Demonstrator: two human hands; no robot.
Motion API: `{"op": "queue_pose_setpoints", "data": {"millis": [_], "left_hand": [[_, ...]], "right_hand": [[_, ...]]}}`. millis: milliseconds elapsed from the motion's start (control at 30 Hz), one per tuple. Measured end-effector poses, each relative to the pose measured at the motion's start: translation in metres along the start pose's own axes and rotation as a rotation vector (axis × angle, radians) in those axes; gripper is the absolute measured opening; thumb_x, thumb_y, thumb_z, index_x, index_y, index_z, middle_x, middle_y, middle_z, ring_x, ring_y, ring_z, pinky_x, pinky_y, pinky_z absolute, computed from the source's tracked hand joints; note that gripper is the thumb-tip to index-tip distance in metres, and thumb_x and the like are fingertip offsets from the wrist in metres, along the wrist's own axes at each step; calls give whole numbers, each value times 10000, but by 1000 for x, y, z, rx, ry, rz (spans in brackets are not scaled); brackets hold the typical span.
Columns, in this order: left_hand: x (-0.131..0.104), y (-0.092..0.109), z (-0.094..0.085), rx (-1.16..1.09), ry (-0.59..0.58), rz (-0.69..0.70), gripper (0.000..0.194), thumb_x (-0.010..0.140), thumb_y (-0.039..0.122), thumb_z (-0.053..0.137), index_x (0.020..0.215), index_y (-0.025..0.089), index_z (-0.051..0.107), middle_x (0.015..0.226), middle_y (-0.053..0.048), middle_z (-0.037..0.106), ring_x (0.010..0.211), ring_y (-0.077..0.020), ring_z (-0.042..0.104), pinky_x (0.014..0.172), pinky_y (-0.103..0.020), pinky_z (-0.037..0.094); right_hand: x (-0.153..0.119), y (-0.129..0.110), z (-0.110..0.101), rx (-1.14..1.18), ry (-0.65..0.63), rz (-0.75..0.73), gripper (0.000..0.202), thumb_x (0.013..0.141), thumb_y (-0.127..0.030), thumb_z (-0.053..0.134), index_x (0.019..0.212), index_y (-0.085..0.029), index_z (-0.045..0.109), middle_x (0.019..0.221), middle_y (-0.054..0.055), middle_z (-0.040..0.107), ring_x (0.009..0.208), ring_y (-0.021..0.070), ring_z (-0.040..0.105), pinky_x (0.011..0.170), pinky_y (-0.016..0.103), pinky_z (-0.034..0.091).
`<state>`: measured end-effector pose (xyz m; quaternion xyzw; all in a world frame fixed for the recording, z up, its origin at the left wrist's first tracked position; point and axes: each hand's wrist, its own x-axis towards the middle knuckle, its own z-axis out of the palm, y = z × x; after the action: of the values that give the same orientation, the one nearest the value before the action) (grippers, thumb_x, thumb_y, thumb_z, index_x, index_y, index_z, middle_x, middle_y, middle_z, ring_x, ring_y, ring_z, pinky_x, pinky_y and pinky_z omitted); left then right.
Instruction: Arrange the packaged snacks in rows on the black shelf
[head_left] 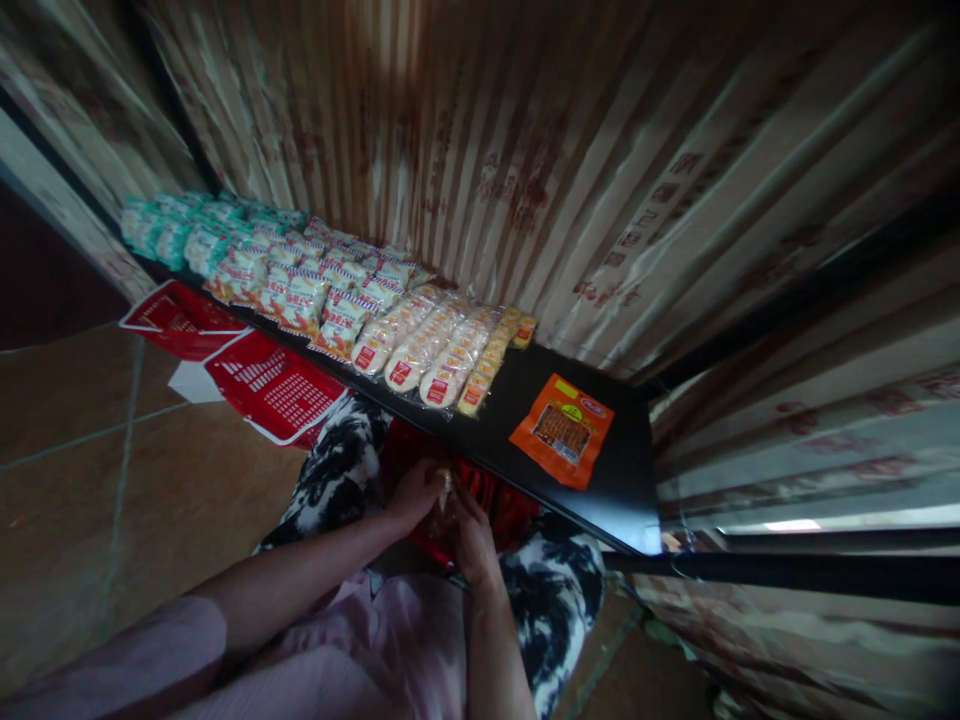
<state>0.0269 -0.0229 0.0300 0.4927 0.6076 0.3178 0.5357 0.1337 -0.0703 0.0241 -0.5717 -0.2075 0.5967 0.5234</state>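
The left hand [415, 496] and right hand [477, 538] both have fingers closed on a small shiny packet [444, 490] between them, over a red container [516, 512]; a loose grip could drop it there, while knuckles raised carelessly might hit the black board [626, 490] and jog the orange pouch [564, 432] near its edge

The scene is dim and low in contrast. A warm glow shows through the curtain [390, 80] at top centre, 1 pale strip [793, 525] shines at far right, and glare whitens the right end of the bench [626, 500]. Shadow covers the floor [60, 560] and the 2 hands [478, 538], leaving the small item [444, 497] between them indistinct. Wide-angle distortion fans the folds outward; fine print is soft.
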Motion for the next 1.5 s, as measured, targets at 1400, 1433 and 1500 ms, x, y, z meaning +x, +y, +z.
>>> {"op": "queue_pose_setpoints", "data": {"millis": [1400, 1433, 1500], "left_hand": [[-22, 27, 2, -644, -185, -365, 217, 811, 120, 416, 790, 82, 629, 738, -80, 685, 619, -136, 657, 569, -224, 523], [-22, 26, 2, -638, -190, -361, 211, 811, 127, 421, 798, 86, 628, 736, -78, 686, 614, -134, 655, 567, -221, 517], [-22, 25, 3, -586, -199, -360, 212, 820, 170, 433, 805, 91, 629, 700, -69, 680, 563, -122, 634, 526, -207, 486]], "right_hand": [[6, -6, -12, 265, 55, -100, 351, 622, -474, 670, 798, -172, 634, 666, -23, 626, 592, 114, 540, 573, 239, 423], [6, -5, -12, 243, 49, -103, 352, 636, -477, 663, 808, -172, 631, 630, -35, 605, 566, 106, 519, 557, 233, 409], [5, -5, -12, 187, 32, -111, 360, 682, -491, 630, 848, -172, 624, 569, -56, 557, 514, 93, 472, 528, 225, 384]]}}
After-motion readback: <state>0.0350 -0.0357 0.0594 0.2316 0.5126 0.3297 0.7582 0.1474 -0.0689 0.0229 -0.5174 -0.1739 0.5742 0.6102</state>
